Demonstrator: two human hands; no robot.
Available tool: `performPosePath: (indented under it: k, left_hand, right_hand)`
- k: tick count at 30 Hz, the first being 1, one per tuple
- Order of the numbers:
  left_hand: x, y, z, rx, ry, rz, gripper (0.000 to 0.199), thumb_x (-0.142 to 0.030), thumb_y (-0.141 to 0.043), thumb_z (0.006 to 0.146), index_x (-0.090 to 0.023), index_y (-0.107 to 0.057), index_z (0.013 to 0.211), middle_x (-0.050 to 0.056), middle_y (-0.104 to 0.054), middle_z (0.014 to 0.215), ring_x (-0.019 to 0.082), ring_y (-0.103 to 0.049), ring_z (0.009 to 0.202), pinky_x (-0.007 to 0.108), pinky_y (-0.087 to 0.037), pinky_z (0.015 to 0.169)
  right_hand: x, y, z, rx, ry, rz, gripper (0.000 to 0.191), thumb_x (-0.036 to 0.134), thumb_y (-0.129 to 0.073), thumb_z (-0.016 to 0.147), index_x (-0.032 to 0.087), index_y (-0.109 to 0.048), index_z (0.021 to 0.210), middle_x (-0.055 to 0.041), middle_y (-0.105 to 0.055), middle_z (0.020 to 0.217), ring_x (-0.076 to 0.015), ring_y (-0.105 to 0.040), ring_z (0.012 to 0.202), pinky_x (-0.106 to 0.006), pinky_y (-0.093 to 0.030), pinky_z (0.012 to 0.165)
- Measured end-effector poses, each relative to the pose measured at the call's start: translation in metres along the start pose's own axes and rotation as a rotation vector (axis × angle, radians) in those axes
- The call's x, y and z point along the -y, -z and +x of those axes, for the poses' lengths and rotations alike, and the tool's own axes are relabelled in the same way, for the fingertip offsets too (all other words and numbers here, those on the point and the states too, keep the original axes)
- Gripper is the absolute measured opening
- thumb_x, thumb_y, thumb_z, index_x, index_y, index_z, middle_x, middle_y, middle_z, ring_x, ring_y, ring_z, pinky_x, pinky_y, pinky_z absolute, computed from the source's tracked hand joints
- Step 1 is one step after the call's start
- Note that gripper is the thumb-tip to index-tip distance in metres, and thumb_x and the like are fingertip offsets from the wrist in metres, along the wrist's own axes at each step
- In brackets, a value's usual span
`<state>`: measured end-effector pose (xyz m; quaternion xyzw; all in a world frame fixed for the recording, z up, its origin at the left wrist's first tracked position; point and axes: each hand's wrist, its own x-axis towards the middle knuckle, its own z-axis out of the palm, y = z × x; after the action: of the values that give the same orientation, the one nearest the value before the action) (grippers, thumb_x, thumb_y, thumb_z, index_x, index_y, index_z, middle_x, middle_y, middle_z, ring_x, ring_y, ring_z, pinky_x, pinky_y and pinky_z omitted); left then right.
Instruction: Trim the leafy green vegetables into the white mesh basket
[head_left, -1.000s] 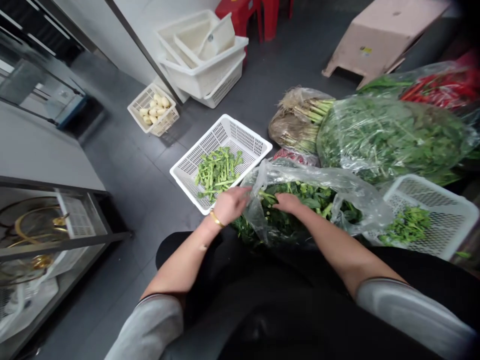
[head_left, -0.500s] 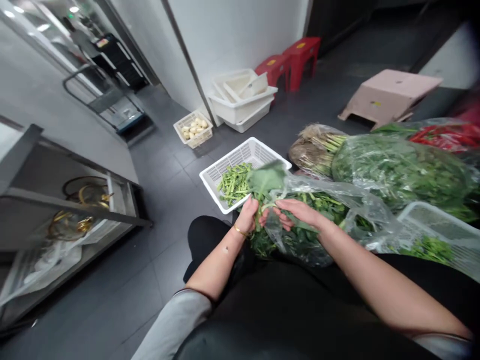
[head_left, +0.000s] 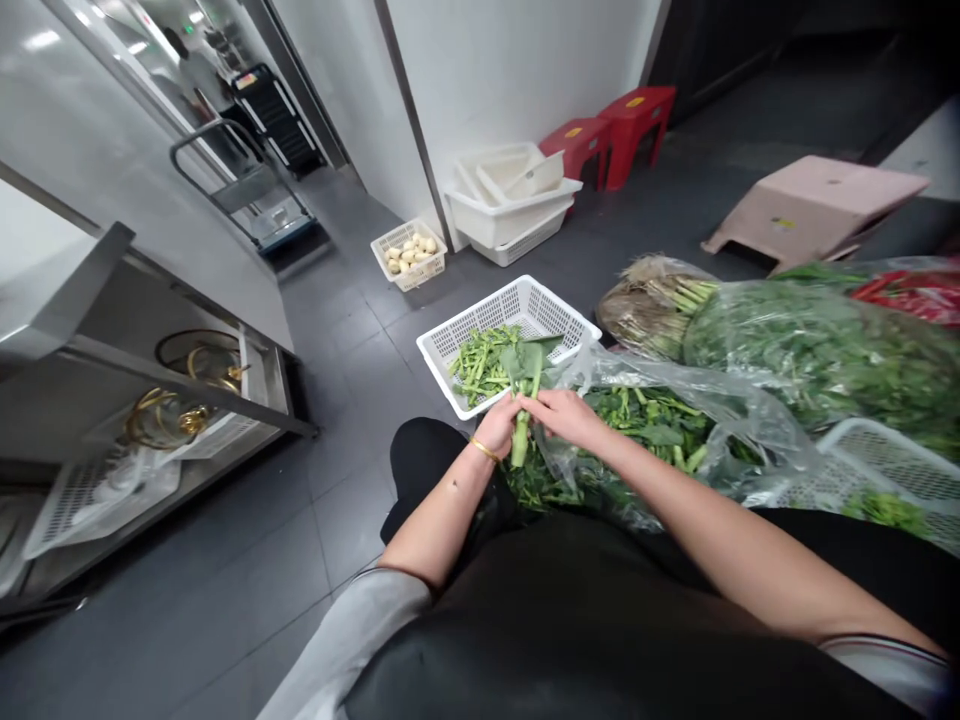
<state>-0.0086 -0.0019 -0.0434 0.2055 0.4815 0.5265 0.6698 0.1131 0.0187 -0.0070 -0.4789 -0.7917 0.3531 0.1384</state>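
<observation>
My left hand (head_left: 498,428), with a gold bangle at the wrist, is closed on a leafy green stalk (head_left: 520,442) that looks like Chinese broccoli. The fingers of my right hand (head_left: 565,412) pinch the same stalk from the other side, touching my left fingertips. Its thick pale end points down toward me, and its leaves spread above the hands. Just beyond stands a white slotted basket (head_left: 551,300) with a heap of green stem pieces (head_left: 480,365) in its left part. Under my right forearm lies an open clear plastic bag (head_left: 645,372) full of leafy greens (head_left: 656,415).
Bagged greens (head_left: 817,325), a root bundle (head_left: 637,305) and a pale basket (head_left: 885,440) crowd the right. Ahead stand a small basket of pale bulbs (head_left: 409,255), stacked white tubs (head_left: 510,210), red stools (head_left: 637,125) and a pink stool (head_left: 817,205). A metal shelf (head_left: 187,385) flanks the left.
My right hand has moved left to meet my left hand at the stalk. The stalk now stands more upright with its thick end showing below. A leaf now lies in the basket's right part.
</observation>
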Motion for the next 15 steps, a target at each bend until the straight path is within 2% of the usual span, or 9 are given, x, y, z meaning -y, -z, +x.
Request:
performPosePath:
  k: [3, 5, 8, 10, 12, 15]
  left_hand:
    - [-0.009, 0.011, 0.007, -0.099, 0.030, -0.051, 0.021, -0.031, -0.059, 0.080, -0.014, -0.051, 0.070, -0.001, -0.050, 0.058, 0.008, -0.045, 0.048, 0.022, -0.038, 0.051]
    - [-0.015, 0.020, 0.009, -0.125, 0.032, -0.073, 0.026, -0.036, -0.052, 0.085, -0.014, -0.051, 0.071, 0.000, -0.049, 0.056, 0.009, -0.043, 0.046, 0.022, -0.037, 0.048]
    - [-0.020, 0.025, 0.005, 0.032, 0.107, -0.112, 0.035, -0.042, -0.041, 0.089, -0.012, -0.055, 0.077, 0.004, -0.055, 0.060, 0.009, -0.043, 0.041, 0.023, -0.035, 0.042]
    - [-0.020, 0.022, -0.001, 0.167, 0.148, -0.107, 0.042, -0.045, -0.033, 0.091, -0.011, -0.057, 0.080, 0.007, -0.060, 0.064, 0.009, -0.043, 0.039, 0.022, -0.033, 0.038]
    - [-0.018, 0.017, -0.005, 0.275, 0.219, -0.035, 0.049, -0.047, -0.028, 0.091, -0.010, -0.057, 0.079, 0.010, -0.062, 0.065, 0.010, -0.045, 0.036, 0.022, -0.033, 0.035]
    - [-0.013, 0.008, -0.009, 0.385, 0.341, 0.128, 0.054, -0.054, -0.027, 0.089, -0.010, -0.056, 0.077, 0.012, -0.063, 0.062, 0.014, -0.050, 0.036, 0.024, -0.037, 0.035]
  right_hand:
    - [0.011, -0.023, -0.021, -0.093, 0.303, -0.212, 0.035, 0.038, -0.039, 0.086, 0.017, -0.060, 0.067, -0.0087, -0.064, 0.068, -0.0185, -0.059, 0.066, -0.027, -0.036, 0.061]
    - [0.007, -0.034, -0.039, -0.031, 0.360, -0.276, 0.035, 0.037, -0.039, 0.087, 0.018, -0.063, 0.070, -0.0089, -0.065, 0.070, -0.0188, -0.061, 0.069, -0.027, -0.037, 0.062]
    - [-0.015, -0.029, -0.043, 0.247, 0.139, -0.375, 0.038, 0.050, -0.051, 0.081, 0.018, -0.062, 0.062, -0.0084, -0.063, 0.062, -0.0198, -0.060, 0.061, -0.027, -0.036, 0.055]
    - [-0.030, -0.015, -0.031, 0.345, 0.017, -0.307, 0.040, 0.057, -0.061, 0.071, 0.018, -0.062, 0.061, -0.0069, -0.062, 0.058, -0.0199, -0.059, 0.057, -0.027, -0.036, 0.052]
    - [-0.038, 0.002, -0.013, 0.270, -0.021, -0.077, 0.044, 0.061, -0.056, 0.074, 0.018, -0.064, 0.065, -0.0045, -0.063, 0.057, -0.0177, -0.058, 0.055, -0.026, -0.038, 0.052]
    - [-0.038, 0.018, 0.011, 0.180, 0.032, 0.235, 0.054, 0.062, -0.043, 0.082, 0.017, -0.063, 0.060, -0.0028, -0.060, 0.050, -0.0140, -0.054, 0.049, -0.025, -0.040, 0.053]
